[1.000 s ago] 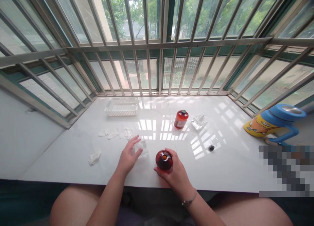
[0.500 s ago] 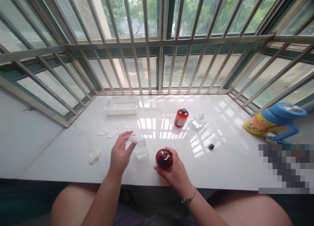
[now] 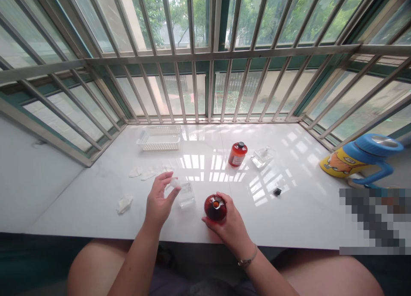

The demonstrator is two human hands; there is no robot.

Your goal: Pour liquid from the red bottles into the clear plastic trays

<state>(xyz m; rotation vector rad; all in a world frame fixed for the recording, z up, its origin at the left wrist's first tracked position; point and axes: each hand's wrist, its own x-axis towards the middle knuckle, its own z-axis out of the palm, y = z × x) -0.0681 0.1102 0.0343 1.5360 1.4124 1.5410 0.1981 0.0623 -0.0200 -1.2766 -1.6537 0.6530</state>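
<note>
My right hand [image 3: 231, 222] is wrapped round an uncapped round red-brown bottle [image 3: 213, 209] near the table's front edge. The bottle stands upright, its open mouth facing up at me. My left hand [image 3: 159, 204] pinches a small translucent whitish piece [image 3: 175, 183] between thumb and fingers; its exact kind is unclear. That piece is held just above and left of a clear square glass container [image 3: 186, 198]. A small black cap [image 3: 277, 192] lies on the tabletop to the right.
Farther back stand a capped red bottle [image 3: 237, 155] and a second clear glass container [image 3: 262, 158]. A white basket [image 3: 159, 146] sits by the barred window. Crumpled white tissue [image 3: 124, 204] lies at left, a blue-yellow flask [image 3: 356, 161] at right.
My left hand has shifted very slightly right, and the translucent piece has turned a little in its fingers. My right hand and the bottle look unchanged.
</note>
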